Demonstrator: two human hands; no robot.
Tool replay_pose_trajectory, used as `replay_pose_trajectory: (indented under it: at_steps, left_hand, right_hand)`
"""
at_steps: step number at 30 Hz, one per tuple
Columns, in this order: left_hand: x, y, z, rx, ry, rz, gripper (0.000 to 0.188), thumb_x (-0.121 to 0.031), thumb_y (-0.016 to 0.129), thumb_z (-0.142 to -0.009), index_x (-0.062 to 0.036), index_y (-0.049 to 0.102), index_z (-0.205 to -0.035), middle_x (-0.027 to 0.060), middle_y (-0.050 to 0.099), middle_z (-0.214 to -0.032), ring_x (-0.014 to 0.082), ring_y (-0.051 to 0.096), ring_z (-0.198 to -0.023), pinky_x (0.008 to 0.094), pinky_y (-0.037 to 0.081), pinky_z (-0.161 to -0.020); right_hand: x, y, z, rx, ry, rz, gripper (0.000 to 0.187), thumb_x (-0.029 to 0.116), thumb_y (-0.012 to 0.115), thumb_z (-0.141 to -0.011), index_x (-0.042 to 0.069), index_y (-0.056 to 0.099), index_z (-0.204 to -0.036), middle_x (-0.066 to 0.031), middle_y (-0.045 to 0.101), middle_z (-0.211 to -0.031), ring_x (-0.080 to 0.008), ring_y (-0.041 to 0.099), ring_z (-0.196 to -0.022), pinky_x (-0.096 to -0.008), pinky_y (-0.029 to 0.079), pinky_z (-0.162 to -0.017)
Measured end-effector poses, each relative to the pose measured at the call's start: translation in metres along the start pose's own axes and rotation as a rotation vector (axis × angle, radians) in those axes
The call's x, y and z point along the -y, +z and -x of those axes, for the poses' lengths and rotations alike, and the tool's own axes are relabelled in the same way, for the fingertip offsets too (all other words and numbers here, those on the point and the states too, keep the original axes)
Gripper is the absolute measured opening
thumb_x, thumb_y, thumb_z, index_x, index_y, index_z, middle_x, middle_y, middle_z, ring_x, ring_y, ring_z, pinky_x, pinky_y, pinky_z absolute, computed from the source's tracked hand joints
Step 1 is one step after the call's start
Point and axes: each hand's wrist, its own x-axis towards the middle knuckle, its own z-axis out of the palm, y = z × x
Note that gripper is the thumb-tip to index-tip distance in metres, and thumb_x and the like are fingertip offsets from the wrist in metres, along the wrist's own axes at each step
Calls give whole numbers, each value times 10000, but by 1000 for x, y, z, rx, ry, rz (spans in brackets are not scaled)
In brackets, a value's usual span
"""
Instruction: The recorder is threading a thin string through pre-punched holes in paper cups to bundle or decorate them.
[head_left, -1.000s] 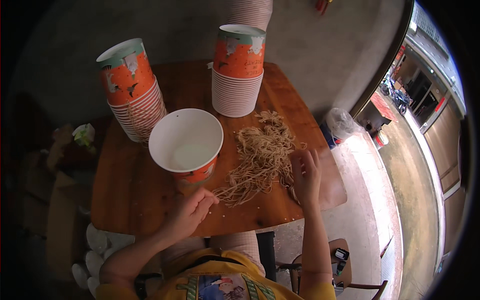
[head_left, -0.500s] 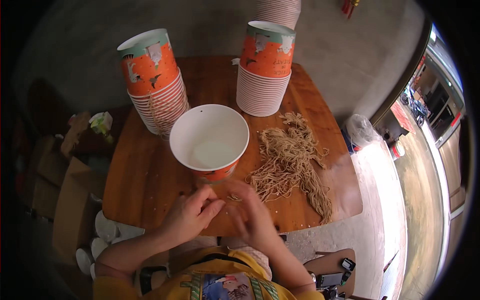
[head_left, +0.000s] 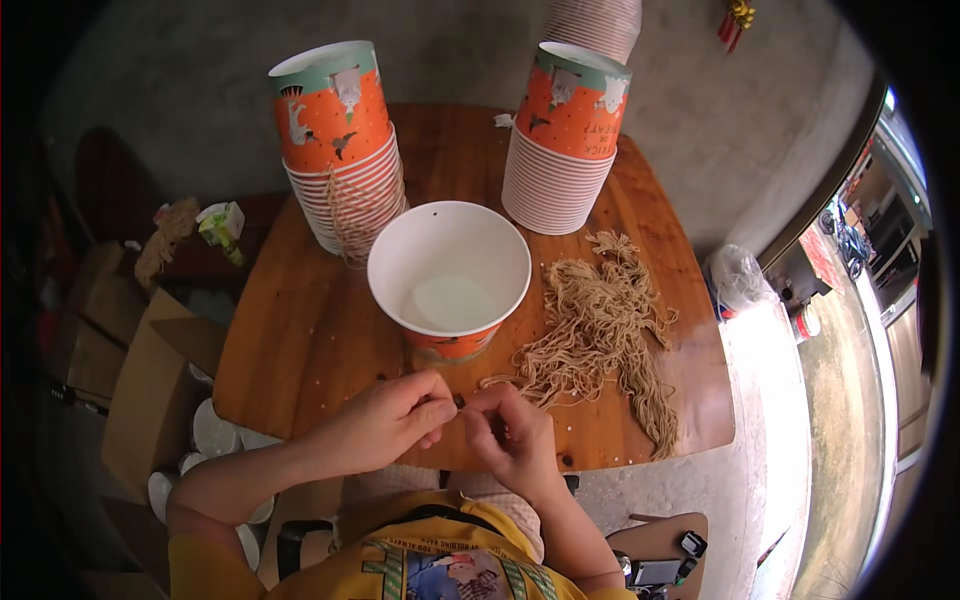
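My left hand [head_left: 392, 420] and my right hand [head_left: 507, 432] meet at the near edge of the wooden table [head_left: 300, 330], fingertips pinched together on a thin piece of tan string [head_left: 492, 383]. The string trails off to a loose pile of tan strings [head_left: 600, 325] on the right half of the table. Just beyond my hands stands a single white paper bucket [head_left: 450, 275] with an orange outside, open and empty inside.
Two tall stacks of orange paper buckets stand at the back, one to the left [head_left: 340, 150] with strings hanging down its side, one to the right [head_left: 565, 140]. Cardboard boxes [head_left: 150, 380] and white lids [head_left: 215, 435] lie on the floor at left. A plastic bag [head_left: 740, 275] sits right of the table.
My right hand has left the string pile and come in to meet my left hand at the table's near edge. Both hands now pinch one string.
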Motion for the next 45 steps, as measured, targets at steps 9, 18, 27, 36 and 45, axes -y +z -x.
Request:
replay_pose_trajectory:
  at_steps: [9,18,27,36,45]
  left_hand:
    - [-1,-5,-4,18,1,63,162,-161,554,-980,-4,535,-944,37,604,-761,95,587,-706,261,482,-640]
    - [-16,-4,-8,-256,437,-454,154,-85,660,-872,-31,526,-923,74,558,-827,211,587,-737,321,485,-658]
    - [-11,-26,-50,-272,523,-802,273,-74,667,-800,-60,554,-1047,101,563,-970,295,593,-860,391,493,-744]
    - [-21,-13,-60,-263,403,-643,275,5,608,-822,-41,603,-1092,98,577,-915,239,628,-811,320,528,-705]
    - [-23,-14,-59,-248,343,-606,265,-54,609,-834,-62,605,-1099,101,600,-971,279,635,-838,364,533,-703]
  right_hand:
    - [-3,-3,1,-17,-42,76,177,59,683,-840,46,617,-1004,-66,591,-731,-146,561,-575,-266,463,-535]
    - [-16,1,-9,-105,-72,-187,92,2,658,-807,40,615,-879,-26,532,-706,-102,505,-571,-231,419,-533]
    - [-32,8,-35,-376,-54,-108,94,-15,638,-803,36,567,-837,-34,519,-722,-105,518,-596,-237,435,-543]
    - [-31,9,-49,-481,-131,101,137,0,657,-776,59,574,-868,-66,542,-758,-184,585,-600,-303,498,-529]
    - [-25,12,-51,-481,-118,164,89,6,652,-801,41,575,-830,-80,557,-742,-200,581,-609,-303,485,-535]
